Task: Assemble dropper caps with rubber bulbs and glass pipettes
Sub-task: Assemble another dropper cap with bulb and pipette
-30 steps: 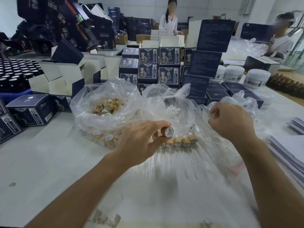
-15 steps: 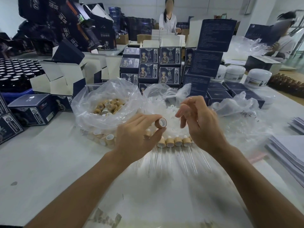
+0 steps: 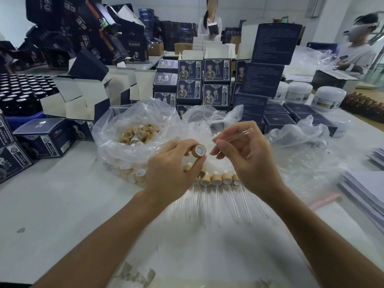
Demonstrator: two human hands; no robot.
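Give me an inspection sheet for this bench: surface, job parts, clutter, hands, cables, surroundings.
Surface: white table, small marks.
Job's things: tan bamboo-look cap; clear glass pipette; row of finished droppers; clear plastic bag of caps.
Clutter: dark blue cartons, white jars, paper stack.
Hands: left hand holds the cap; right hand pinches the pipette, tip just short of the cap.
Cables: nothing seen.
Surroundings: two people behind.

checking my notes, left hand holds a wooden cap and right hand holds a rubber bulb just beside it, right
Not quite. In the head view the left hand does pinch the wooden cap, but the right hand holds a clear glass pipette, not a rubber bulb, its tip close beside the cap.
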